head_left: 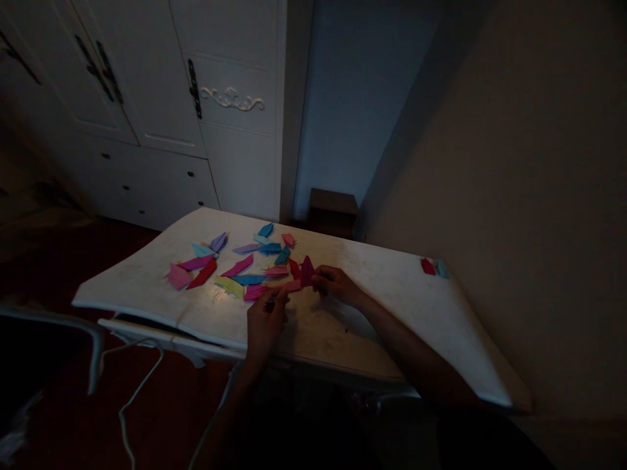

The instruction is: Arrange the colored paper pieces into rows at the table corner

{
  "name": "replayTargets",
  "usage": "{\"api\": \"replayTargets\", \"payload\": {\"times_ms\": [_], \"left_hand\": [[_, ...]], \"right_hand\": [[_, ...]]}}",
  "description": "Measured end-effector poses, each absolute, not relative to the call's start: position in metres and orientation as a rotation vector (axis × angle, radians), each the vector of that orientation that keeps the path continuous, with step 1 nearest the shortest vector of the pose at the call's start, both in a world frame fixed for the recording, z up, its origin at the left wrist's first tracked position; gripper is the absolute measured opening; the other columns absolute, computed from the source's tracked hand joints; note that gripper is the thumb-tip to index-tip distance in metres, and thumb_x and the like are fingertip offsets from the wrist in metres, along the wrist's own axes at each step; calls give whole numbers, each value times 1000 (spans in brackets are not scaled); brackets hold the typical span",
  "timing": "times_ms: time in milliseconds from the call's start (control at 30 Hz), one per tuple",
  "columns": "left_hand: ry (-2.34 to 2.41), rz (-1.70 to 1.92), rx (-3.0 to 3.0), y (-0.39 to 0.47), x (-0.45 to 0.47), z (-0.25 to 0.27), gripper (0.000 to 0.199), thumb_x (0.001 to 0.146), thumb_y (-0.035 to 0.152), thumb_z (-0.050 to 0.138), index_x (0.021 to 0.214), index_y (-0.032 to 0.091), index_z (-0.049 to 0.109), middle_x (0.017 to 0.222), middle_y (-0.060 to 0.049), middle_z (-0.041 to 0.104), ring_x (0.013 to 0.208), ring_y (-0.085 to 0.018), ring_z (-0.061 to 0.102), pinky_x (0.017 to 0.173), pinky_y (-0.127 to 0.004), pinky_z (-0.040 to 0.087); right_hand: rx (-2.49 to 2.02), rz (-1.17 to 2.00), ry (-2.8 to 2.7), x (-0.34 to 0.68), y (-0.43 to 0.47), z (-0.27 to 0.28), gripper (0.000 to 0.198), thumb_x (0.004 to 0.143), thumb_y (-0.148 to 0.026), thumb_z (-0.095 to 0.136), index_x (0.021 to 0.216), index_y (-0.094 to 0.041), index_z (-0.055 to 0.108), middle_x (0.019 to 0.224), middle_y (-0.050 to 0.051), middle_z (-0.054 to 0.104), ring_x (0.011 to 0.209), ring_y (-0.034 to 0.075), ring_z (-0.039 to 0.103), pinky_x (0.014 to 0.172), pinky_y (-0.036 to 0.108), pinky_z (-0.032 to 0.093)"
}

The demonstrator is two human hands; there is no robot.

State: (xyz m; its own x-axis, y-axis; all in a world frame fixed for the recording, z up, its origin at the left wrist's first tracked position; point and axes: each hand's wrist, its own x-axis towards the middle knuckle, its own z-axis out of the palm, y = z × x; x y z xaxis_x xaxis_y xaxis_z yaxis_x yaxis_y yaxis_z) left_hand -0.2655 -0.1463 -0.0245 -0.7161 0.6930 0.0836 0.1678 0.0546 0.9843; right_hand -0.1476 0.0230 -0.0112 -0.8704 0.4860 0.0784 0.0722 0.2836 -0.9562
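Note:
Both of my hands are close together over the white table [382, 320]. Pinched in the fingers of my right hand [336, 285] is a magenta folded paper piece [307, 271] with a pointed top. My left hand [267, 320] is closed at the end of a pink folded paper strip [292, 286], which reaches toward the magenta piece; whether the two are joined cannot be made out. Just behind them shows a red folded paper [294, 267]. Left of my hands lie several coloured paper pieces, among them a yellow one [229, 285] and a blue one [249, 279].
A red folded paper [428, 266] and a pale green one [443, 268] lie at the table's far right, by the wall. A white chair frame [95, 356] stands at the left front. Behind the table are a white wardrobe [240, 156] and a brown box-like thing [334, 202].

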Motion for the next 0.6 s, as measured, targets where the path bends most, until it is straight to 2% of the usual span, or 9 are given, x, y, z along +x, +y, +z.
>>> {"api": "replayTargets", "payload": {"times_ms": [200, 367, 600], "left_hand": [[2165, 1456, 1143, -147, -265, -26, 41, 80, 53, 51, 89, 18, 71, 84, -7, 74, 66, -20, 66, 63, -29, 50], [2260, 1296, 1167, -143, -264, -22, 49, 78, 58, 47, 94, 19, 72, 83, -8, 75, 68, -24, 68, 61, -31, 50], [2355, 1035, 1227, -135, -266, -14, 47, 77, 57, 46, 96, 23, 73, 72, -5, 73, 69, -26, 68, 59, -31, 47]], "right_hand": [[-724, 1524, -2046, -98, 72, -4, 42, 77, -57, 62, 82, -16, 55, 74, 2, 66, 50, 10, 62, 45, 19, 41], [-1083, 1290, -1903, -31, 124, -9, 35, 75, -50, 62, 79, -16, 55, 74, 4, 69, 50, 11, 64, 44, 18, 42], [-1368, 959, -1817, 43, 171, -23, 24, 79, -35, 52, 65, -15, 54, 54, 0, 60, 42, 9, 54, 40, 17, 34]]}}
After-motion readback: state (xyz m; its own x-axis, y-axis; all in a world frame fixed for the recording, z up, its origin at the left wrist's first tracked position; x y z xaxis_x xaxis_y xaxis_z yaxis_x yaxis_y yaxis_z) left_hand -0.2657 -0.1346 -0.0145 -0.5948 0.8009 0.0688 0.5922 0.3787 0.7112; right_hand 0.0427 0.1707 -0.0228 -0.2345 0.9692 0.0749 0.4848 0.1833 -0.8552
